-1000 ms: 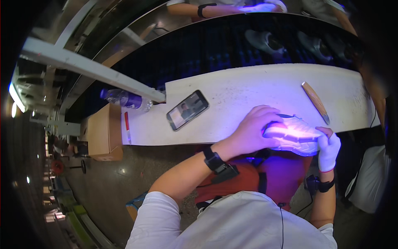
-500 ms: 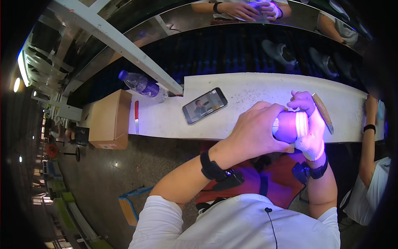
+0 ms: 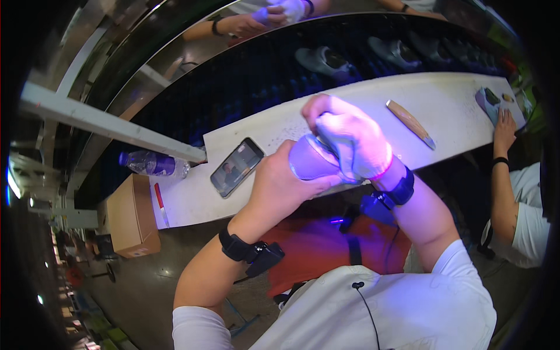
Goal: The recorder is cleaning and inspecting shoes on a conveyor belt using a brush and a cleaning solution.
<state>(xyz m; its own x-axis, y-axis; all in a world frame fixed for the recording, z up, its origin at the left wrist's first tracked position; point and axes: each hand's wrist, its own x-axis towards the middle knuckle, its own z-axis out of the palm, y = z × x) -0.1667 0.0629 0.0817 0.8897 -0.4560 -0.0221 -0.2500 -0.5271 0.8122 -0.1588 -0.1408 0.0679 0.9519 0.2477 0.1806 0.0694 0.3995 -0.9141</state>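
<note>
I hold a pale shoe lit violet, raised above the front edge of the white workbench. My bare left hand grips it from below and from the left. My right hand, in a white glove, wraps over its top and right side. Both wrists carry black bands. Most of the shoe is hidden by my fingers.
A smartphone lies on the bench left of my hands, a red pen and a water bottle further left beside a cardboard box. A wooden-handled tool lies to the right. Another person's arm rests at the right. Shoes ride the dark conveyor behind.
Both hands lifted the shoe off the bench and turned it, so it now sits higher and closer to me. My right hand shifted from its end onto its top.
</note>
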